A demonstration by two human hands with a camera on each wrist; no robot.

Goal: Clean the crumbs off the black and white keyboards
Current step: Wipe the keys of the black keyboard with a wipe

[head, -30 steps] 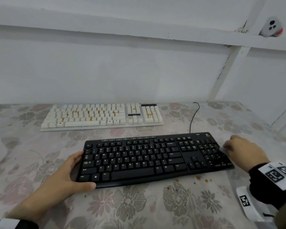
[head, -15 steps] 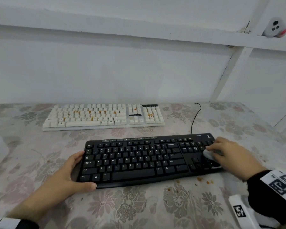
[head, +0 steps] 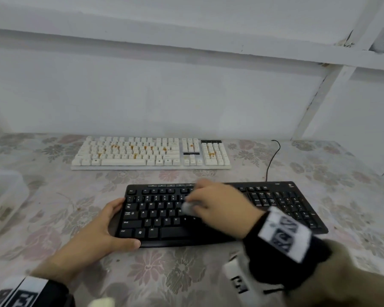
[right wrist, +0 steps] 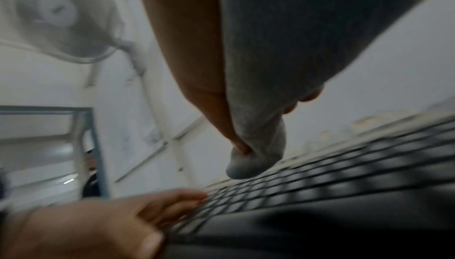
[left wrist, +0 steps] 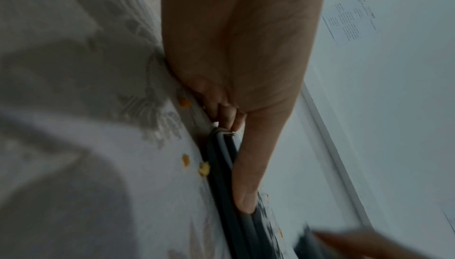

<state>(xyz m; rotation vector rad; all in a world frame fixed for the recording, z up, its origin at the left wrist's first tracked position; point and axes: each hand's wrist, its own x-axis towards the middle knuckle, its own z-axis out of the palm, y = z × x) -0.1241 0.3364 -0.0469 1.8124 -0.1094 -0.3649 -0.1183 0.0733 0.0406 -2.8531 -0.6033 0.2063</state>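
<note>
The black keyboard (head: 275, 202) lies near me on the flowered tablecloth. My left hand (head: 106, 229) grips its left end, thumb along the front edge and fingers at the side; the left wrist view shows that thumb (left wrist: 246, 181) on the black keyboard's rim (left wrist: 221, 166). My right hand (head: 217, 207) holds a grey cloth (head: 190, 208) over the middle keys, blurred by motion. In the right wrist view the grey cloth (right wrist: 258, 127) hangs bunched from my fingers, just above the black keyboard's keys (right wrist: 344, 175). The white keyboard (head: 151, 155) lies behind, with orange crumbs (head: 114, 147) on its keys.
A black cable (head: 272, 160) runs from the black keyboard toward the wall. A clear plastic box (head: 2, 196) stands at the left table edge. Orange crumbs (left wrist: 185, 160) lie on the cloth beside the black keyboard's left end. A white wall fan (right wrist: 56, 14) appears in the right wrist view.
My right hand with the cloth has swept left, from the number pad to the middle of the black keyboard. The left hand has kept its grip on the left end.
</note>
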